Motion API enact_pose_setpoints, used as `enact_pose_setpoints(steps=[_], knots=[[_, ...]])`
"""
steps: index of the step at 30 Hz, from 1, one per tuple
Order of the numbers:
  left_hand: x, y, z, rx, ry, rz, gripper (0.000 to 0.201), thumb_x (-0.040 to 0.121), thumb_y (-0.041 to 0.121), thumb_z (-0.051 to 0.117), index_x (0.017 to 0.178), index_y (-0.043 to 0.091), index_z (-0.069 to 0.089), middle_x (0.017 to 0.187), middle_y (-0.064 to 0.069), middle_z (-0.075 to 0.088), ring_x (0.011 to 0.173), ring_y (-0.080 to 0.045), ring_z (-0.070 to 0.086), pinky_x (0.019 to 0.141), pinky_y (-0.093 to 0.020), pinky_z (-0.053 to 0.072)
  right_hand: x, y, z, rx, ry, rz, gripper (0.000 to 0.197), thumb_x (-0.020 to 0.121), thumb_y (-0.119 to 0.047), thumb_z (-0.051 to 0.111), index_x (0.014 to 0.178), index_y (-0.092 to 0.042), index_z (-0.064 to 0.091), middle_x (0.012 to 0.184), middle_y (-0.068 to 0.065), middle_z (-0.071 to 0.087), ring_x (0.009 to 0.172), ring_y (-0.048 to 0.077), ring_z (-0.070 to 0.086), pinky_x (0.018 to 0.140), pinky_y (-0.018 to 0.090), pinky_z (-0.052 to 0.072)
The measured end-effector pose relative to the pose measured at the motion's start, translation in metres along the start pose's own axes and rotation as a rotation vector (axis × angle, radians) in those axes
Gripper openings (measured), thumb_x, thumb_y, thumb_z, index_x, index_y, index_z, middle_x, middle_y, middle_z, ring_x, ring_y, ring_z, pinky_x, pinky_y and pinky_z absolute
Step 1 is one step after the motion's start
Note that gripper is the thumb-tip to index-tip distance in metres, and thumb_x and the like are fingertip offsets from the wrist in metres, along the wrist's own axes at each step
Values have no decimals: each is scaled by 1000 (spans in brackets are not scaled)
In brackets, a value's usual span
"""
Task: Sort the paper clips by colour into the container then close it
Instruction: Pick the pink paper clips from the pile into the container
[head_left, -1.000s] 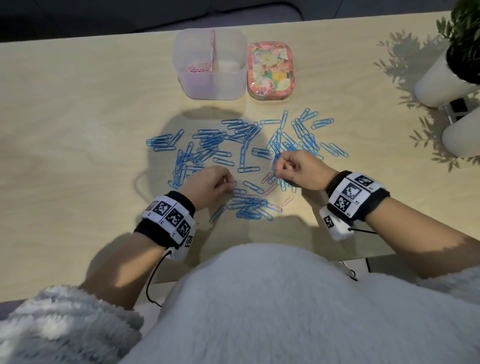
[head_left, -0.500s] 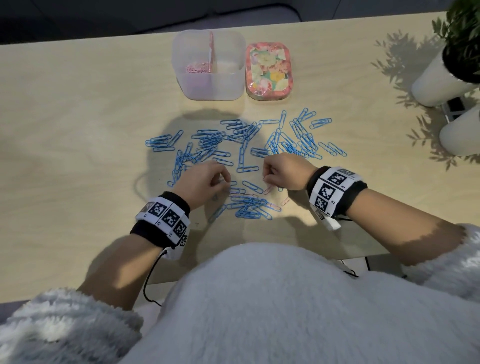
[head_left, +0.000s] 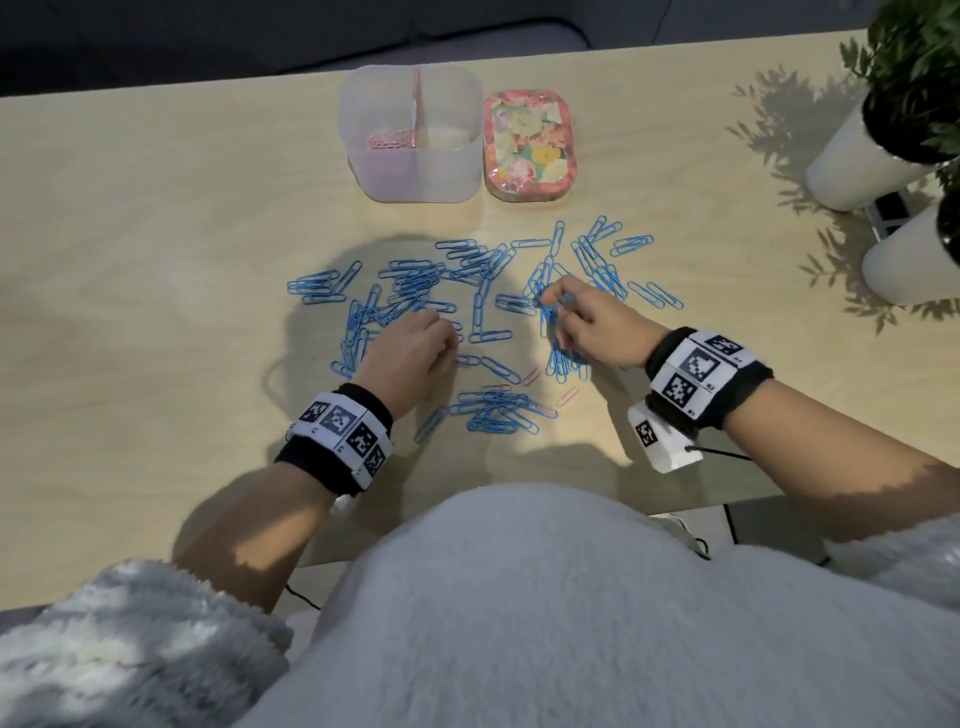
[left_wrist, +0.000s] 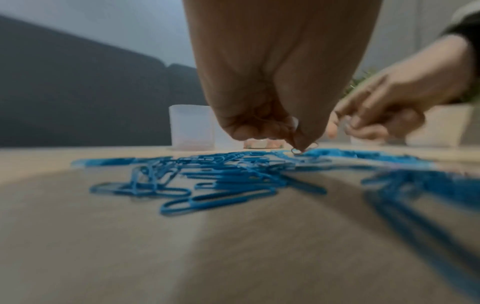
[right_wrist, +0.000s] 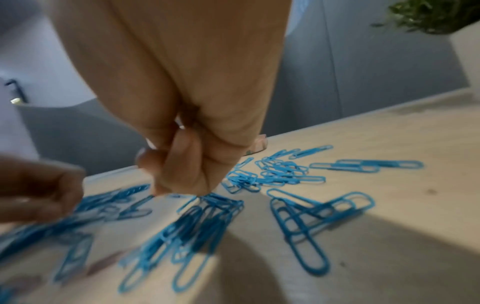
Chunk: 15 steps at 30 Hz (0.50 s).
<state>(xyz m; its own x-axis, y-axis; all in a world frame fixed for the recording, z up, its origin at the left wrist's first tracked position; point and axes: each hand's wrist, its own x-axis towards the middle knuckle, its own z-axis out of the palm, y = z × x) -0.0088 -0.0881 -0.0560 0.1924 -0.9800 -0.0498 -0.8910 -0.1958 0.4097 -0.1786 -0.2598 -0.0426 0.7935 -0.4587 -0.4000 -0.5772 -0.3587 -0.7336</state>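
Observation:
Blue paper clips lie scattered over the wooden table, with a few pink clips near the front. My left hand has its fingers curled and pinches a pale clip at the table surface. My right hand is to its right, its curled fingertips pinching into a fanned bunch of blue clips. The clear divided container stands open at the back, pink clips in its left compartment. Its floral lid lies beside it on the right.
Two white plant pots stand at the table's right end, with a small dark device between them. The table's near edge runs just behind my wrists.
My right hand has shifted right and a little away, into the blue clips on the right side. The left hand has stayed almost in place.

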Motion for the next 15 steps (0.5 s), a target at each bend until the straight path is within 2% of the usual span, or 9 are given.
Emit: enact_pose_setpoints(steps=[2, 3, 4, 6, 8, 11, 12, 14, 15], knots=[[1, 4, -7, -266, 10, -196, 9, 89, 13, 53, 88, 6, 59, 83, -2, 54, 71, -12, 49, 64, -20, 38, -5, -1, 7, -121, -55, -26, 28, 89, 2, 34, 107, -10, 51, 72, 9, 62, 59, 12, 55, 61, 24, 46], [1, 6, -11, -414, -21, -288, 9, 89, 13, 53, 85, 7, 59, 77, 2, 54, 64, -6, 49, 60, -17, 38, -7, -3, 11, -232, -68, -53, 24, 90, -5, 39, 105, -11, 57, 76, 9, 64, 68, 18, 54, 68, 28, 45], [2, 9, -14, -560, -56, -352, 9, 89, 12, 54, 82, 9, 59, 73, 4, 56, 58, -1, 50, 56, -14, 39, -10, -4, 15, -344, -78, -72, 19, 91, -14, 45, 101, -14, 61, 75, 4, 63, 73, 19, 52, 71, 30, 42], [5, 14, -20, -786, -130, -427, 13, 89, 9, 56, 77, 13, 59, 67, 5, 64, 47, 4, 53, 52, -8, 42, -15, -5, 24, -472, -89, -106, 12, 88, -26, 54, 95, -20, 61, 63, -8, 52, 72, 20, 49, 66, 28, 35], [8, 18, -21, -928, -192, -461, 8, 90, 8, 55, 86, 13, 60, 62, 8, 67, 45, 6, 53, 51, -6, 43, -19, -6, 29, -534, -98, -133, 12, 85, -24, 56, 96, -21, 60, 63, -9, 48, 75, 22, 51, 66, 27, 31], [13, 21, -19, -1044, -285, -481, 20, 93, 3, 47, 110, 7, 56, 71, 1, 60, 48, 4, 53, 52, -8, 44, -18, -4, 29, -547, -111, -112, 12, 84, -21, 56, 95, -17, 61, 84, 1, 62, 90, 27, 57, 69, 27, 33], [15, 23, -18, -1077, -305, -503, 20, 93, 1, 45, 108, 7, 57, 71, -2, 55, 46, 3, 52, 50, -9, 44, -18, -3, 29, -553, -115, -101, 11, 85, -21, 55, 94, -16, 60, 90, 4, 65, 92, 27, 58, 69, 28, 33], [18, 27, -17, -1117, -341, -573, 19, 91, 4, 44, 82, 10, 59, 67, -3, 46, 44, -3, 48, 49, -16, 39, -18, 0, 29, -577, -118, -93, 10, 86, -19, 52, 92, -13, 58, 92, 9, 66, 88, 29, 57, 67, 29, 33], [18, 29, -17, -1100, -360, -598, 24, 91, 10, 45, 69, 13, 53, 65, -2, 42, 43, -5, 46, 51, -19, 35, -19, 2, 29, -578, -120, -89, 10, 86, -18, 49, 90, -12, 55, 89, 11, 64, 83, 30, 57, 65, 29, 34]])
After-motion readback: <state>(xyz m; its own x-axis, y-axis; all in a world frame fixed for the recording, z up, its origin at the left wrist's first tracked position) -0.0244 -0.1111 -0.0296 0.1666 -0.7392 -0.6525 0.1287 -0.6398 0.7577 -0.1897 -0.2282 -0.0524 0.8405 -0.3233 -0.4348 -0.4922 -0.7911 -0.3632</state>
